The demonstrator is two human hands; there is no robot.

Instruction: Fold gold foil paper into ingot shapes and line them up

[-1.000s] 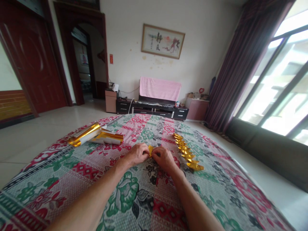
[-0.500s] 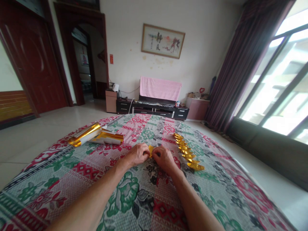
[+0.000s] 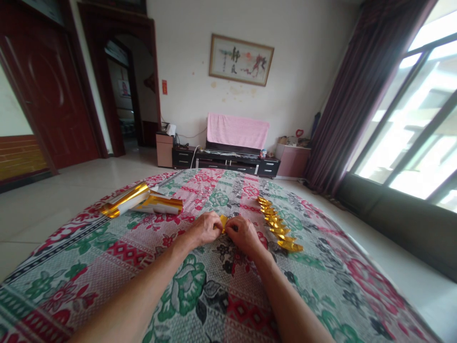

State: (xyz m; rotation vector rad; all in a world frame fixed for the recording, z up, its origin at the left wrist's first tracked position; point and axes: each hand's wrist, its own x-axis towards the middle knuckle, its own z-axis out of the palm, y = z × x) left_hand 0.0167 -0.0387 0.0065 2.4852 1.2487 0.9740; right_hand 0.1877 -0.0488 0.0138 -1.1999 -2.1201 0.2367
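A small piece of gold foil paper (image 3: 223,222) is pinched between my two hands, low over the patterned tablecloth. My left hand (image 3: 206,228) grips its left side with closed fingers. On its right side my right hand (image 3: 243,233) is closed as well. The fingers hide much of the paper, so its folds cannot be made out. Right of my hands runs a row of several folded gold paper ingots (image 3: 274,223). Loosely rolled gold foil sheets (image 3: 157,206) with pale undersides lie to the left.
The flowered tablecloth (image 3: 182,290) covers a round-edged table. Beyond it stand a low black cabinet (image 3: 183,158) and a pink cloth (image 3: 237,131) draped over something dark. A purple curtain (image 3: 353,95) and a window are on the right, with a red door (image 3: 46,90) at left.
Both hands keep hold of the gold foil paper in nearly the same place. Only a very slight shift of the camera view shows; the ingots and sheets stay put.
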